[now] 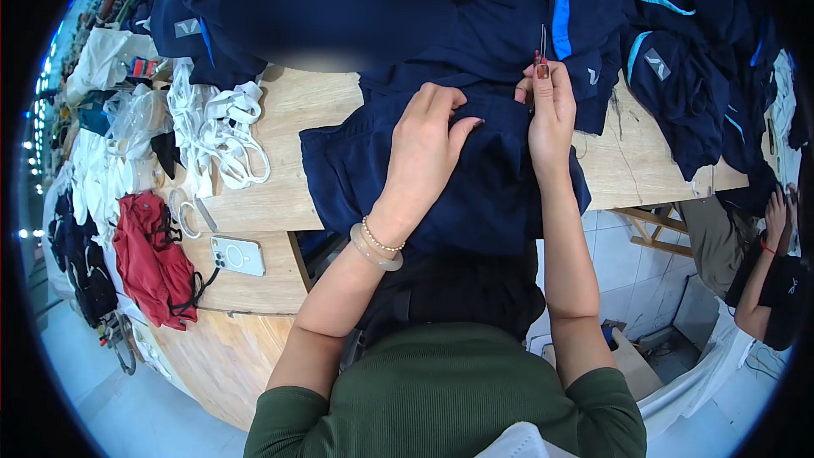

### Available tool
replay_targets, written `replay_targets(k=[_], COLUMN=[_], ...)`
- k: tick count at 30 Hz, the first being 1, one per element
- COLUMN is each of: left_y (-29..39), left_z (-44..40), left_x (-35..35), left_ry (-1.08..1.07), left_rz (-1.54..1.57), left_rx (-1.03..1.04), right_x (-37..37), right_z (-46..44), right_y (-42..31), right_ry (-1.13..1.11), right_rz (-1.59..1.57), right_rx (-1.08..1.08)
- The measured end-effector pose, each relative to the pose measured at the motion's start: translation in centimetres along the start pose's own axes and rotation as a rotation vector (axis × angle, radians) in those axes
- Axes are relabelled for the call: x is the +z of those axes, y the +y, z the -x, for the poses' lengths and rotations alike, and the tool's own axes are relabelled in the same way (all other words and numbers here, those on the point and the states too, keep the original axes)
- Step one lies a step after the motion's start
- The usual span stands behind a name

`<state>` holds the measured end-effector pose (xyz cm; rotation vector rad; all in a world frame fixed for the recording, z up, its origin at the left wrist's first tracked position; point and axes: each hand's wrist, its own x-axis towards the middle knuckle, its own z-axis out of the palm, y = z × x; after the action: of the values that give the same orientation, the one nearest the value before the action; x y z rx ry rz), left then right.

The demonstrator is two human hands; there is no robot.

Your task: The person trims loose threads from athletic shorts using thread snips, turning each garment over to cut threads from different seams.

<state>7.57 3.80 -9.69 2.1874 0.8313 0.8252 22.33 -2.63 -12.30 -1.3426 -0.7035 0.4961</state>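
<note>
A dark navy garment [492, 178] lies over the table's front edge. My left hand [428, 140], with bracelets at its wrist, rests on this garment, its thumb and fingers curled round a fold of the cloth. To the right, my right hand [549, 114] holds small snips [542, 68] with the thin metal blades pointing up and away. Some fingertips of my right hand are also at the garment's upper edge. More navy clothing with blue strips [500, 25] is heaped just beyond both hands.
White straps [225, 136], a red garment [157, 259], a tape roll [182, 212] and a phone [237, 255] lie on the wooden table [305, 110] at left. More navy garments [687, 110] hang over the right side. A co-worker [767, 280] is at the far right.
</note>
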Motion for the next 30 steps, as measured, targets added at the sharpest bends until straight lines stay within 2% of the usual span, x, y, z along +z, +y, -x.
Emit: replay_targets(k=[7,11,14,15,17,18,20,30], left_y=[-0.6,-0.3,-0.6,-0.7,-0.8,-0.8,-0.8,-0.5], left_z=[-0.5,-0.9,-1.1,-1.2,-1.4,-1.4,-1.6,-2.0], left_x=[-0.1,-0.9,-0.9,-0.9,-1.0,-0.9,-0.9,-1.1], left_ry=[0.01,-0.038,-0.051,-0.051,-0.086,-0.085,-0.098,-0.121], left_rz=[-0.044,-0.027,0.003,0.003,0.018,0.018,0.042,0.0], left_rx=[0.057,0.04,0.016,0.015,-0.004,-0.004,-0.027,-0.029], right_x=[-0.8,-2.1,-2.5,-2.5,-2.5,-2.4,-2.0,-0.7], right_z=[-0.1,-0.8,-1.6,-1.8,-2.1,-2.3,-2.5,-2.8], right_y=[-3.5,-6.0,-7.7,-8.0,-8.3,-8.2,-7.8,-7.1], right_ry=[0.032,-0.081,-0.296,-0.297,-0.412,-0.413,-0.476,-0.574], right_rz=[0.219,0.355,0.728,0.728,0.893,0.893,0.921,1.025], right_rx=[-0.114,-0.137,-0.383,-0.383,-0.553,-0.553,-0.708,-0.816])
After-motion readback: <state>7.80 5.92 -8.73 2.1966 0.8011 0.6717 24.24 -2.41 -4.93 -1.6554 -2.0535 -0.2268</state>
